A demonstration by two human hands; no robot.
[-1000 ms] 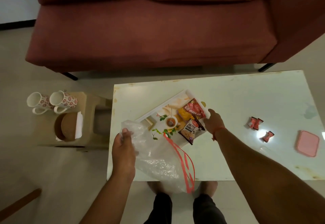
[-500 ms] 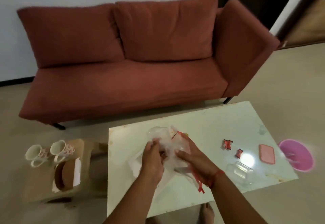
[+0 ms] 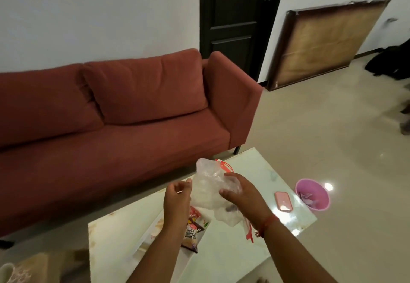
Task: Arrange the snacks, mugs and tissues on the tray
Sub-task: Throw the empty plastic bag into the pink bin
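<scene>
Both hands are raised over the pale table [image 3: 221, 249], working a crumpled clear plastic bag [image 3: 210, 185] with red handles between them. The right hand [image 3: 238, 190] grips the bag from the right side, thumb and fingers curled into the film; a red thread circles its wrist. The left hand [image 3: 177, 196] has loosely curled fingers at the bag's left edge, but whether it actually pinches the plastic cannot be told. Below the left forearm, snack packets [image 3: 193, 229] lie on the white tray [image 3: 142, 241], partly hidden by that arm. A pink lid [image 3: 283, 201] lies near the table's right end, a pink bin [image 3: 312, 194] on the floor just beyond. A red sofa [image 3: 124, 114] stands behind.
</scene>
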